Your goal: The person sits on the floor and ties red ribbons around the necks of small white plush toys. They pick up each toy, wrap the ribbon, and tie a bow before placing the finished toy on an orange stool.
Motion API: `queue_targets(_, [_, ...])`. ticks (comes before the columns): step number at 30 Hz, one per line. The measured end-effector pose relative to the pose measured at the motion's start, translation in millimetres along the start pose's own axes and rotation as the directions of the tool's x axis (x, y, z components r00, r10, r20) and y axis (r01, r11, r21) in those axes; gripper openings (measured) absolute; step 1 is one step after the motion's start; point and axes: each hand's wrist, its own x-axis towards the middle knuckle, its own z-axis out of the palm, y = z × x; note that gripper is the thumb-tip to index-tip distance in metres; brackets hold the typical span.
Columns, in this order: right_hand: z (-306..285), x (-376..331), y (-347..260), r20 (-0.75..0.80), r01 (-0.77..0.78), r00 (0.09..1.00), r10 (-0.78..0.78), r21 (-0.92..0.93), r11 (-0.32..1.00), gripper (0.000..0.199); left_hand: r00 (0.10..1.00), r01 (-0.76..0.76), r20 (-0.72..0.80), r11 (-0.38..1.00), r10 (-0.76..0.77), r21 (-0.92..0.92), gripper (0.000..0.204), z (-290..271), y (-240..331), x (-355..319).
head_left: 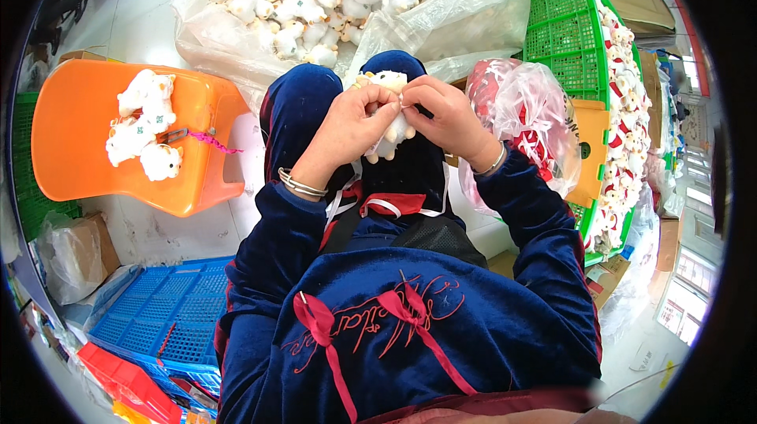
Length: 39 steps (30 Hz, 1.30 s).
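Up over the knees, both hands pinch one small white plush toy (388, 120): the left hand (351, 126) steadies its body, while the right hand (443, 115) nips its head, fingertips together as if drawing thread. Three like toys (146, 126) lie on the orange stool (79, 148) at the person's left, within easy reach.

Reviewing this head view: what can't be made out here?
- Plush toy: mostly covered by the left hand and right hand; what the fingertips pinch is too small to tell.
- Green crate: its right part runs into the fisheye rim.
- Pink bag: contents blurred by the plastic.
- Knees: hide the floor below the hands.
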Motion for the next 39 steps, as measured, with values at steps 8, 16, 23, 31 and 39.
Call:
queue_targets(8, [14,-19,17,-0.153,0.078,0.986,-0.071,0.041,0.996,0.024,0.991,-0.071,-0.106,0.997,0.075,0.042,0.024,8,1,-4])
queue_targets(16, [9,-21,14,-0.139,0.085,0.987,-0.078,0.046,0.995,0.023,0.991,-0.074,-0.101,0.993,0.083,0.089,0.023,10,7,-9])
queue_targets(23, [6,-15,10,-0.09,0.05,0.995,-0.045,0.047,0.998,0.019,0.998,-0.043,-0.054,0.999,0.044,0.015,0.021,3,4,-7])
queue_targets(31, [1,-12,-6,0.017,-0.202,0.979,0.203,0.209,0.957,0.021,0.992,-0.07,-0.105,0.997,0.072,0.021,0.015,8,-1,-9])
queue_targets(39, [-9,-16,-7,0.117,-0.394,0.919,0.378,0.336,0.855,0.023,0.987,-0.092,-0.128,0.995,0.098,0.046,0.017,9,-2,-7])
